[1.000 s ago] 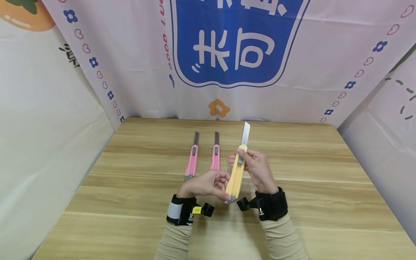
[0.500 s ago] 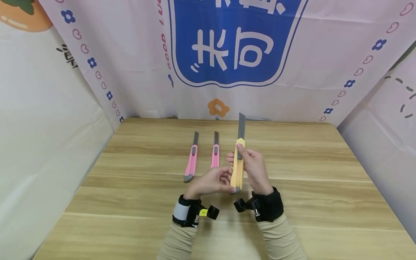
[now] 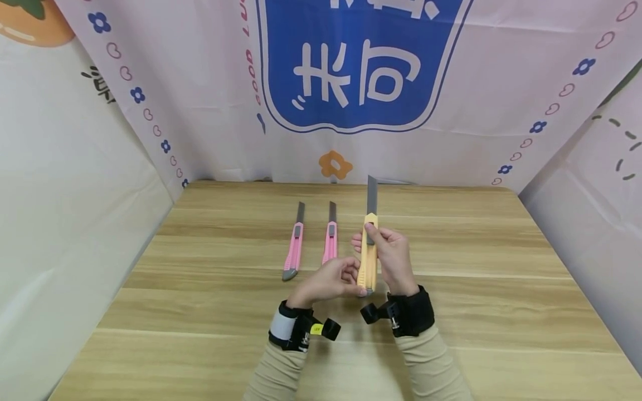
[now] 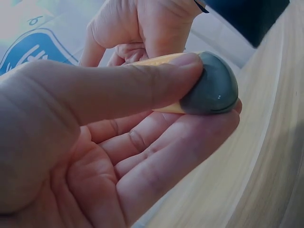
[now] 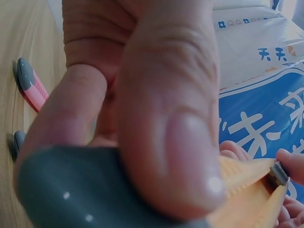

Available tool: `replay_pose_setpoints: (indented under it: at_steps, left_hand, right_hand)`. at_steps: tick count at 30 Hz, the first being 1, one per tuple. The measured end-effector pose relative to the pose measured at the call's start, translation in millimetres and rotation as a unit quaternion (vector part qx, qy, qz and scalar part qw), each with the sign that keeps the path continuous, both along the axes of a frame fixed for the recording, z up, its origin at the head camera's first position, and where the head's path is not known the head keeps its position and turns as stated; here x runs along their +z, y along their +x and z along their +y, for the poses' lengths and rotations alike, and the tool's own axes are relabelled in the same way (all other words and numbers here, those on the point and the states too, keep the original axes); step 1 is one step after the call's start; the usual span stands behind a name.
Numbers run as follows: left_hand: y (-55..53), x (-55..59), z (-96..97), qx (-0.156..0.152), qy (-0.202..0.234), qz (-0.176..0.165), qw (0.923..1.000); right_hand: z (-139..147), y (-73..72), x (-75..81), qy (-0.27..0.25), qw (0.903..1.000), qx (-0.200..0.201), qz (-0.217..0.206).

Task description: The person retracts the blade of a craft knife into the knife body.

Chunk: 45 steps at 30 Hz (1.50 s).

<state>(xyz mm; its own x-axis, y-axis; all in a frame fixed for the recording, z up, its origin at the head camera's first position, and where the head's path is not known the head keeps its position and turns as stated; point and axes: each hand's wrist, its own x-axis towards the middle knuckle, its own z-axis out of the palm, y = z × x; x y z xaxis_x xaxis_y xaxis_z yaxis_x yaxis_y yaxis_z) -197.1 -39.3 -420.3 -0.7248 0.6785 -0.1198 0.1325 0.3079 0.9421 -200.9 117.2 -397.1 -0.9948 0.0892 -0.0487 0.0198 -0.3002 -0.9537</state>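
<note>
A yellow utility knife (image 3: pixel 368 262) is held up in both hands, its grey blade (image 3: pixel 372 195) out and pointing away toward the backdrop. My right hand (image 3: pixel 395 259) grips the upper body, thumb on the grey slider (image 3: pixel 370 240). With thumb and fingers, my left hand (image 3: pixel 326 283) pinches the bottom end at the rounded grey end cap (image 4: pixel 216 85). To the left, two pink utility knives lie side by side on the table with blades out: an outer pink knife (image 3: pixel 294 248) and an inner pink knife (image 3: pixel 330 242), whose lower end is hidden by the left hand.
The wood-grain table (image 3: pixel 481 312) reaches back to a printed cloth backdrop (image 3: pixel 215 128) with a blue sign. Cloth also hangs along both sides. Each wrist wears a black strap with a small camera, and the two cameras face each other closely.
The yellow knife has turned from leaning right to nearly straight and shifted slightly away from the body. The left hand moved right along with its end. The pink knives stayed put.
</note>
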Motion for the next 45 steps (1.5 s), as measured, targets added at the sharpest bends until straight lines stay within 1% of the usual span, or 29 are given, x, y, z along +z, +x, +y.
replay_pose_setpoints:
  at_steps: [4,10,18,22,29,33,38,42,45]
  left_hand:
    - [0.0,-0.3,-0.1,0.000,-0.006,0.006,1.0000]
    - [-0.2,-0.1,0.8,0.001,-0.013,-0.001,0.9999]
    - [-0.8,-1.2,-1.7,-0.016,0.004,0.001,0.9999]
    - [-1.0,-0.4,-2.3,-0.016,0.007,-0.005,0.9998]
    - [-0.5,2.1,-1.2,-0.008,0.003,-0.007,0.9999]
    - [-0.5,2.4,-1.5,-0.003,0.010,-0.007,0.9999]
    - [-1.3,1.6,-2.2,-0.001,0.016,-0.007,0.9998]
    - [-1.2,1.6,-2.2,0.002,0.010,-0.009,0.9999]
    - [-1.0,1.7,-1.9,0.003,0.003,-0.005,1.0000]
  right_hand:
    - [-0.6,-1.2,-3.0,0.000,0.9999,-0.001,0.015]
    - [-0.4,-0.7,-2.9,0.002,0.9998,-0.002,0.018]
    - [0.8,-1.4,-4.8,-0.002,0.9998,0.005,0.018]
    - [1.6,-1.8,-5.0,0.003,0.9998,0.011,0.015]
    - [3.6,-3.2,-3.0,0.032,0.9988,0.035,-0.011]
    - [1.8,-2.3,-1.8,0.041,0.9978,0.044,-0.030]
    - [-2.2,-1.3,-1.9,0.041,0.9979,0.031,-0.041]
    - [-4.4,-0.6,-2.1,0.034,0.9987,0.014,-0.034]
    - [-5.5,-0.3,-2.3,0.026,0.9992,0.010,-0.028]
